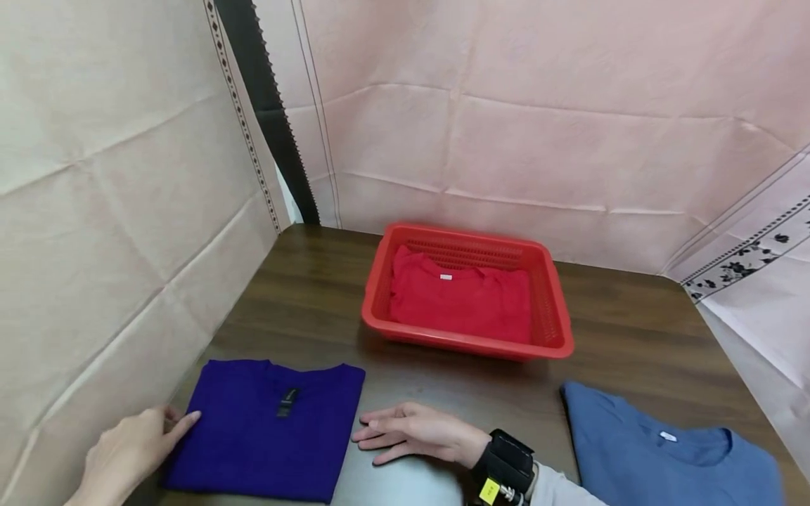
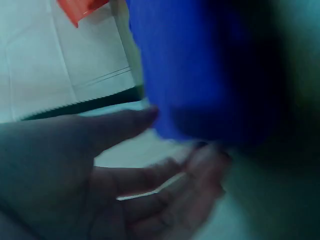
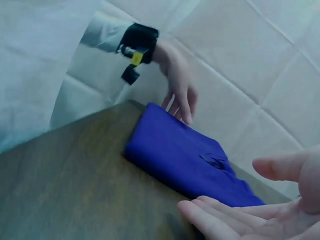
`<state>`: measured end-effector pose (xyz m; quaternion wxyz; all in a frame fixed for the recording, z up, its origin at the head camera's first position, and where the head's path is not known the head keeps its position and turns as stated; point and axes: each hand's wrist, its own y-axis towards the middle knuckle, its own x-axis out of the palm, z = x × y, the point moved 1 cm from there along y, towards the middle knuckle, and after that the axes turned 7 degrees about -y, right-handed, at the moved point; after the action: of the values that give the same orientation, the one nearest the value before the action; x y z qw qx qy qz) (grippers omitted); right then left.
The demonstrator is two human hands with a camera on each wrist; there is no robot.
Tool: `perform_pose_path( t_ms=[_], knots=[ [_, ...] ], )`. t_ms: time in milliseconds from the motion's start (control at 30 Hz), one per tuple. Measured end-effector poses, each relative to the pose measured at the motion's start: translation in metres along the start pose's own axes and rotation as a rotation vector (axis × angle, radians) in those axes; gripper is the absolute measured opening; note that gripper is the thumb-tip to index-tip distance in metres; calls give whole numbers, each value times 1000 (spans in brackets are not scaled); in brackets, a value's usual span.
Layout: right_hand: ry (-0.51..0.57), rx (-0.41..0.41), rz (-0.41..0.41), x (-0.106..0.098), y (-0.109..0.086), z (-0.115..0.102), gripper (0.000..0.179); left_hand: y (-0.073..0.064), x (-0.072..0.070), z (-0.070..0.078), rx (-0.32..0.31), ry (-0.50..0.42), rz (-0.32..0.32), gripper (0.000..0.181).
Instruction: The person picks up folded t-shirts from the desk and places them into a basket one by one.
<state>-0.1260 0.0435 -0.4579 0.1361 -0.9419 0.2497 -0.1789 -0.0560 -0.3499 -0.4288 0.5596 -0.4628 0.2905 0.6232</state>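
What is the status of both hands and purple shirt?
Left hand at purple shirt's left edge, grip unclear. Right hand beside right edge. Shirt folded. Red basket beyond, not blocking.

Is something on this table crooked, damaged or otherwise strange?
Nothing looks spilled or damaged. The folded blue T-shirt at right seems slightly askew: it lies more slanted than the purple T-shirt.

Brown wood-grain table (image 1: 623, 309), paler sheen at front centre. Red plastic basket (image 1: 468, 341) near back edge, slightly angled. Folded purple shirt (image 1: 259, 436) flat at front left, neckline toward back. Folded blue shirt (image 1: 658, 464) at front right.
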Motion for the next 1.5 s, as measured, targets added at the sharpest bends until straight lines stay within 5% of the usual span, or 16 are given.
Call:
perform_pose_path(
  t_ms=[167,333,567,767,900,1133,1267,1500],
  knots=[
    [122,28,5,3,15,3,57,7,16,-3,-8,-209,-133,54],
    [232,48,-28,12,36,6,56,12,28,-2,-92,-500,-373,54],
    [244,42,53,24,61,14,43,5,55,10,-17,-889,-608,76],
    [253,-36,161,24,52,13,51,0,58,12,-93,-940,-588,84],
    [242,-90,137,23,40,6,51,-4,55,10,-45,-980,-557,79],
    [196,-158,114,30,10,-22,52,-10,33,20,79,-1294,-716,68],
    [157,-186,140,28,-13,-45,52,-13,9,44,52,-1261,-725,66],
    [116,-207,240,5,-47,-69,56,-6,-15,100,-69,-1034,-592,79]
  ],
)
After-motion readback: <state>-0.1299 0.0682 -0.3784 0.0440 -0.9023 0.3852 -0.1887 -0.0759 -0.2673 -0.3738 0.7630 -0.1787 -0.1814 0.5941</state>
